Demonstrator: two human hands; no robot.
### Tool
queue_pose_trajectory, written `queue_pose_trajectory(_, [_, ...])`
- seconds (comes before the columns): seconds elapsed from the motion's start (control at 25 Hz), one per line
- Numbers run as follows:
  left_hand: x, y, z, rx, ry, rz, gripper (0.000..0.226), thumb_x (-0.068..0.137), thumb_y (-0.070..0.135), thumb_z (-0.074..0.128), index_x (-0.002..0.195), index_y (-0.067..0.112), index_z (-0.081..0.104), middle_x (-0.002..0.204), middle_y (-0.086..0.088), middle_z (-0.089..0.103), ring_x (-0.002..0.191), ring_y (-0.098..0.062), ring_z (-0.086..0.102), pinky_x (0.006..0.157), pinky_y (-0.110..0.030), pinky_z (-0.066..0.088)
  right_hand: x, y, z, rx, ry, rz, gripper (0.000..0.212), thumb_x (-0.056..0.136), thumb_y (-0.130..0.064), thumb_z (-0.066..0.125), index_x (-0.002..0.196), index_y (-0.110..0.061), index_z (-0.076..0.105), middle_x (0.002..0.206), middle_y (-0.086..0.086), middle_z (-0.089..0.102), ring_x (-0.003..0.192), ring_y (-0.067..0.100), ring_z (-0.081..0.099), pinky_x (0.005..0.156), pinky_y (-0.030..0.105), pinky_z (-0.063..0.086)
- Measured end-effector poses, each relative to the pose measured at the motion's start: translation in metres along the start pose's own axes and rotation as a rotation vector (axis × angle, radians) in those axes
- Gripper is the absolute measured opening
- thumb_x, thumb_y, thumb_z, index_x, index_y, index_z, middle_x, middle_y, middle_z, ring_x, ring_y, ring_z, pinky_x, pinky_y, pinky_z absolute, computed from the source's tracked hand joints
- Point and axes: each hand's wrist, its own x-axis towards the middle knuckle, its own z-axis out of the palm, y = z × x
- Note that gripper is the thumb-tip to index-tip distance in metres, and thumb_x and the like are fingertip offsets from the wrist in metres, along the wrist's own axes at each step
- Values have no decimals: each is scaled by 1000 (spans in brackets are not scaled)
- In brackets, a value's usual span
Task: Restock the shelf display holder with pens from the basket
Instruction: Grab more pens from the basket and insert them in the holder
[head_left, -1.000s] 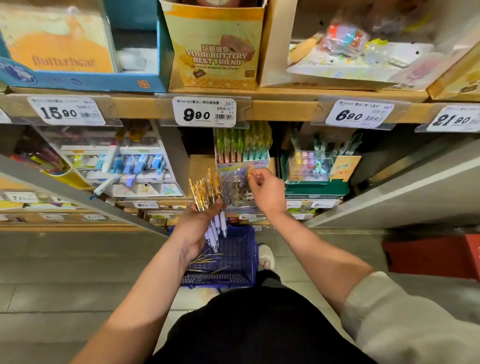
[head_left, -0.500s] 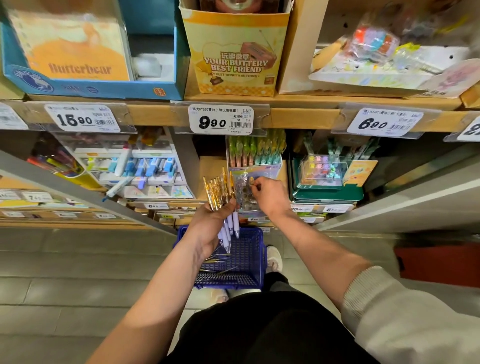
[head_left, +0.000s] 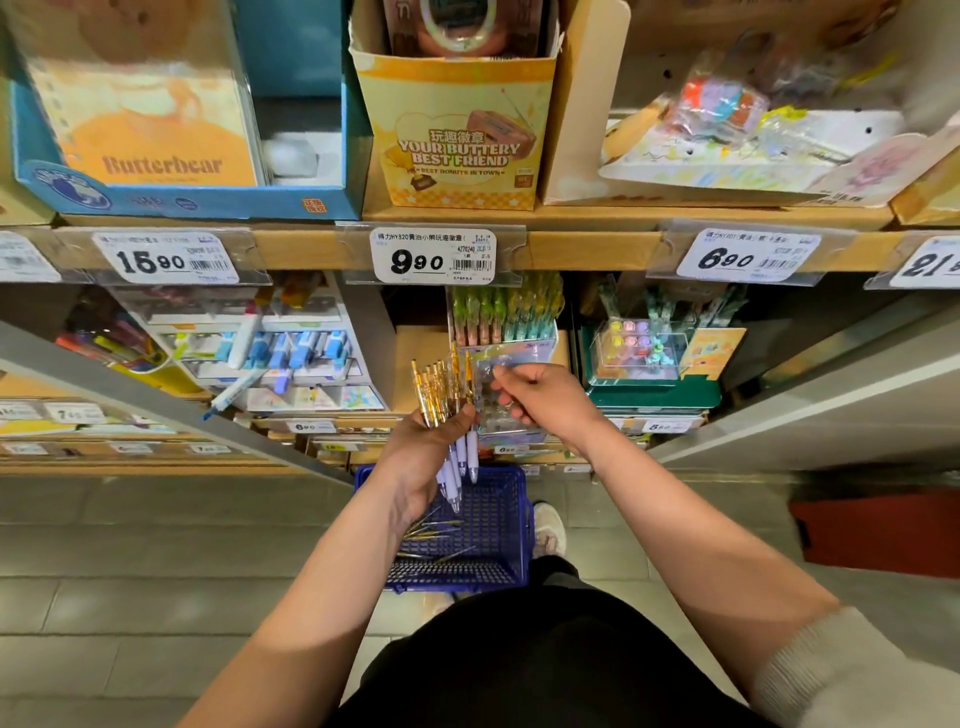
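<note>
My left hand (head_left: 421, 452) grips a fanned bunch of pens (head_left: 444, 395) with gold clips up and white barrels pointing down. Right beside it, my right hand (head_left: 545, 400) is at the clear display holder (head_left: 498, 410) on the lower shelf, fingers curled at its front; whether they pinch a pen I cannot tell. The holder has green and blue pens (head_left: 498, 317) standing in its back rows. Below my hands the blue basket (head_left: 498, 540) sits on the floor with several loose pens (head_left: 431, 530) in it.
A white tiered holder with blue pens (head_left: 280, 353) stands left of the display. A green box with a clear case (head_left: 649, 364) stands to the right. Price tags line the shelf edge (head_left: 582, 249) above. My shoe (head_left: 549, 527) is beside the basket.
The view has shifted so the shelves sit lower and further right in frame. My right hand has drawn back slightly from the holder toward the bunch in my left hand.
</note>
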Motion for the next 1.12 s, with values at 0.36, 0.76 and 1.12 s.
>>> queue_pose_trajectory(0.36, [2, -5, 10, 78, -39, 12, 26, 86, 21, 80, 109, 12, 72, 110, -10, 77, 112, -31, 67, 111, -50, 44, -18, -20, 1, 150, -126, 46, 19, 86, -14, 79, 103, -10, 74, 95, 10, 77, 82, 15, 75, 76, 26, 61])
queue_pose_trajectory(0.76, [5, 3, 3, -71, -85, -30, 16, 88, 11, 75, 103, 5, 71, 88, -8, 75, 69, -17, 69, 64, -29, 59, 12, 0, -43, -165, 335, -184, 3, 92, -18, 72, 93, -19, 69, 86, -5, 75, 84, 10, 72, 83, 25, 56])
queue_pose_trajectory(1.12, [3, 3, 0, -105, -67, -28, 16, 90, 12, 73, 104, 4, 71, 87, -8, 76, 73, -19, 73, 68, -31, 58, 39, 34, -11, -446, 368, -296, 7, 95, -25, 69, 97, -19, 69, 89, -6, 73, 82, 9, 69, 79, 25, 58])
